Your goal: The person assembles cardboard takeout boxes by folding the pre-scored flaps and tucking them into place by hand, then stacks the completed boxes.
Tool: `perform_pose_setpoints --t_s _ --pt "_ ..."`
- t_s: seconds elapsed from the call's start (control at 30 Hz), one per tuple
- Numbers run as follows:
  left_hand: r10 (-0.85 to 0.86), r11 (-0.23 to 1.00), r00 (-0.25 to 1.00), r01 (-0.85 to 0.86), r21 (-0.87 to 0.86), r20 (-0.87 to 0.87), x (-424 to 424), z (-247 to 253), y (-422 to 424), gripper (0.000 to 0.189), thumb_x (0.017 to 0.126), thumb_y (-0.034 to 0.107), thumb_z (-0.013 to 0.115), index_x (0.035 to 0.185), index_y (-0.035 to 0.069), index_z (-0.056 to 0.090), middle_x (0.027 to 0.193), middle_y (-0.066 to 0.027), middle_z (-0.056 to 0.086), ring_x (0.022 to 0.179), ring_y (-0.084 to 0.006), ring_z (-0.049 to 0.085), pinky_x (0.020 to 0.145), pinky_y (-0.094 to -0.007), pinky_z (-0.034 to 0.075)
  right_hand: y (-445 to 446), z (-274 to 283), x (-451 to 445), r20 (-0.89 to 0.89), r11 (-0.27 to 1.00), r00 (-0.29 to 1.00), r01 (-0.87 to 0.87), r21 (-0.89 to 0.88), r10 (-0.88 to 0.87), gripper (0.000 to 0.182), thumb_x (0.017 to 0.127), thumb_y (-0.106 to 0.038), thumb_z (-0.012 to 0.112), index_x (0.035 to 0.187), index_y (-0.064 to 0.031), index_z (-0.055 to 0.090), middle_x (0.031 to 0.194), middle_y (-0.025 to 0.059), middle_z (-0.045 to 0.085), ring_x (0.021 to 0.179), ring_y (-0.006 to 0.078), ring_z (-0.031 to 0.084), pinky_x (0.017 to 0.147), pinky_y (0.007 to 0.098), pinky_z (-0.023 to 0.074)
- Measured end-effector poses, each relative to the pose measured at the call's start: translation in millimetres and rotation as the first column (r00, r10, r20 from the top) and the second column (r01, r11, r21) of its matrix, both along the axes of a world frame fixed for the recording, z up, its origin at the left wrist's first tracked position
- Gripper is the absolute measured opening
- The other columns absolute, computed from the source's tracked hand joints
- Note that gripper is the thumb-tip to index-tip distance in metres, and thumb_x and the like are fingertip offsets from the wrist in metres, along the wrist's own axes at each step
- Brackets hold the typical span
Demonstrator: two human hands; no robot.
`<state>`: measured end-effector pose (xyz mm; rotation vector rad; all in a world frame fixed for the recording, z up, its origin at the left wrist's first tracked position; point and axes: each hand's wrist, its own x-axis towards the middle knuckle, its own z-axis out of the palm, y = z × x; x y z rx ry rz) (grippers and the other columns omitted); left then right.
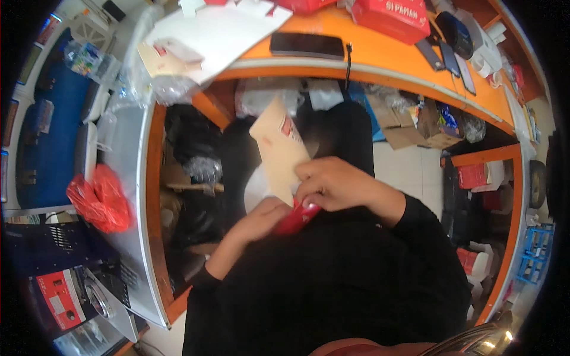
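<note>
A printed paperboard box piece (280,149), with cream, white and red faces, is held over my lap, partly folded. My right hand (331,184) pinches its lower right edge between thumb and fingers, by a red flap (303,216). My left hand (262,218) lies against the lower left of the piece, next to a white flap; its fingertips are partly hidden behind the board. Beyond, on the orange tabletop, white box sheets (222,35) overhang the edge at the left, with a cream printed piece (167,58) on them.
A black phone (307,46) lies near the table's front edge. Red boxes (392,18) stand behind it, with more phones (449,58) at the right. Orange shelving (512,196) is on the right. A glass-topped cabinet (129,187) and a red plastic bag (102,200) are on the left.
</note>
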<state>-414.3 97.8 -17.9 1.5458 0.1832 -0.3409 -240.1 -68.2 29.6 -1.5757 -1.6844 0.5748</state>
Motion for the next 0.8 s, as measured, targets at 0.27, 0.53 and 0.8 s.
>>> perform_pose_setpoints --t_s 0.27,0.53,0.8 --pt "0.046 0.999 0.999 -0.046 0.021 0.018 10.7 19.6 -3.2 0.032 0.100 0.022 0.043 0.105 -0.005 0.060 0.092 -0.0151 0.065 0.086 -0.0186 0.058 0.082 -0.0311 0.045 -1.7 -18.8 -23.6 -0.268 0.933 0.894 0.355 -0.060 -0.358 0.015 0.074 0.002 0.071 0.084 -0.0079 0.069 0.082 0.0058 0.055 0.076 0.0238 0.060 0.064 0.0314 0.0471" --pt "-0.006 1.000 1.000 0.006 -0.005 0.016 12.2 14.3 -1.6 0.032 0.101 0.021 0.043 0.108 -0.005 0.061 0.094 -0.0148 0.066 0.089 -0.0166 0.059 0.084 -0.0301 0.045 -2.9 -15.0 -11.3 -0.241 0.961 0.932 0.249 -0.120 -0.271 0.012 0.076 -0.001 0.071 0.084 -0.0083 0.070 0.080 0.0059 0.058 0.071 0.0231 0.061 0.065 0.0320 0.0484" --pt "-0.022 0.989 0.995 0.007 -0.148 -0.101 12.3 6.6 1.1 0.033 0.101 0.021 0.043 0.115 -0.004 0.061 0.099 -0.0124 0.067 0.091 -0.0160 0.059 0.086 -0.0295 0.046 -5.6 -15.9 -27.7 -0.317 0.829 0.781 0.558 -0.032 -0.538 0.010 0.076 0.002 0.072 0.081 -0.0068 0.071 0.078 0.0051 0.059 0.073 0.0166 0.059 0.063 0.0290 0.0449"
